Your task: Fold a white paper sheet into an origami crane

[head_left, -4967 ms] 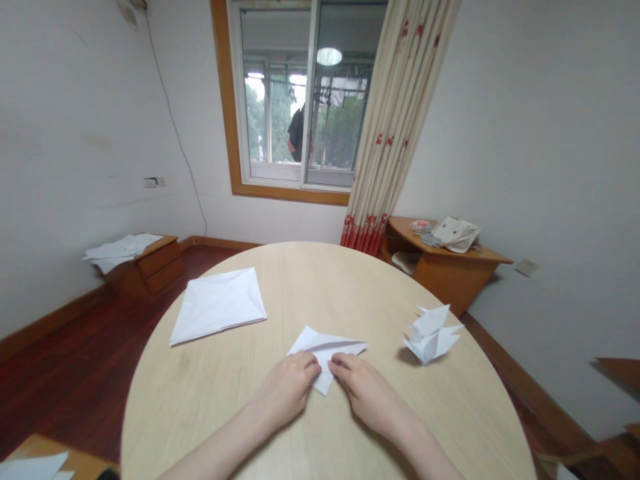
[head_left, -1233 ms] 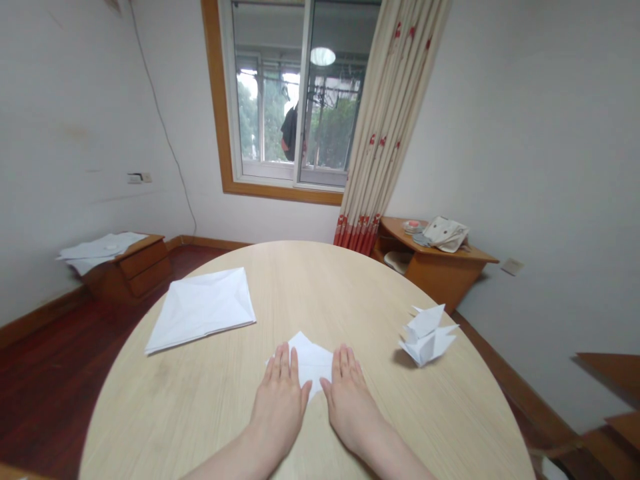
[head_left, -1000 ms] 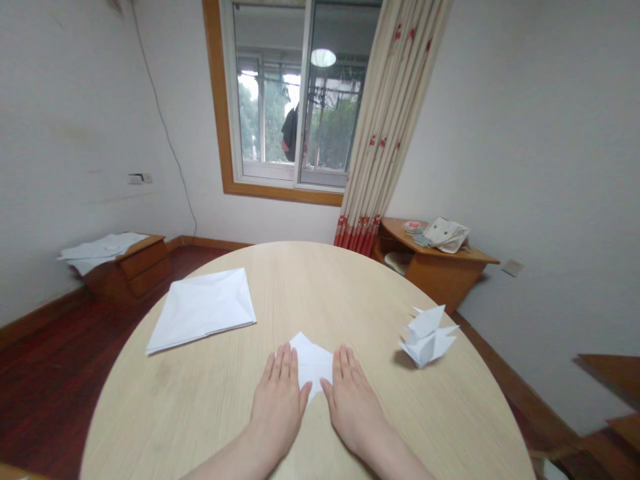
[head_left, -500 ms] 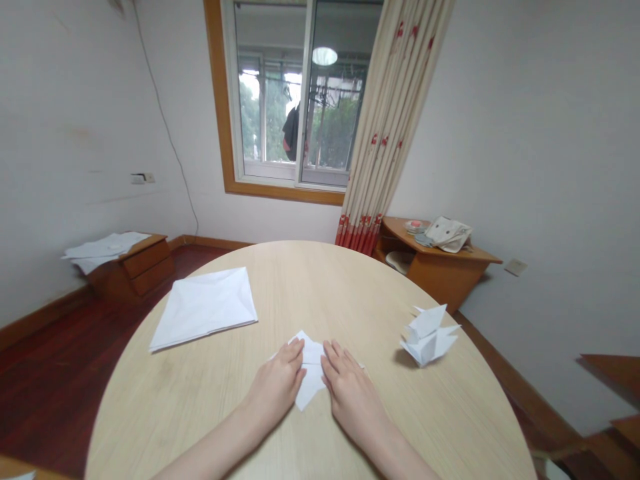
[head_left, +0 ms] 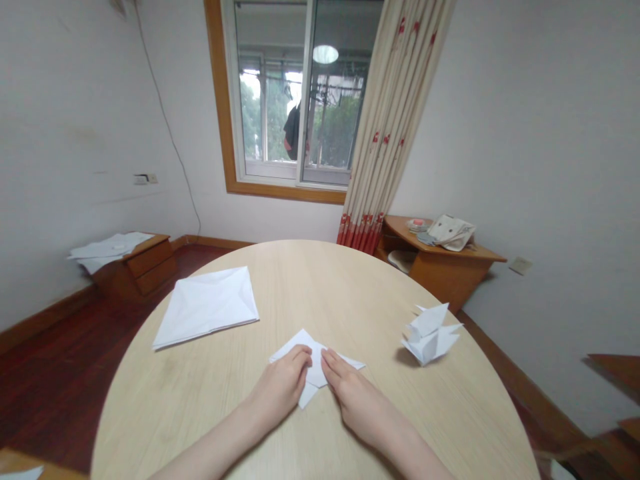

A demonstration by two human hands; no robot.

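A small white folded paper (head_left: 306,347) lies on the round light-wood table (head_left: 200,413) right in front of me. My left hand (head_left: 281,387) rests on its left part, fingers bent and held together, fingertips on the paper near the middle crease. My right hand (head_left: 349,388) mirrors it on the right part, fingers curled with the tips on the paper. The two sets of fingertips nearly meet at the paper's centre. The near point of the paper sticks out between my hands.
A stack of flat white sheets (head_left: 207,305) lies at the table's left. A finished folded paper figure (head_left: 431,333) stands at the right. A low wooden cabinet (head_left: 140,265) with papers is by the left wall, a corner desk (head_left: 445,263) beside the curtain (head_left: 390,120).
A second ago both hands lay flat and spread on the paper. They have since drawn back towards me and curled, fingertips coming together at the paper's centre, and a right-hand flap now shows.
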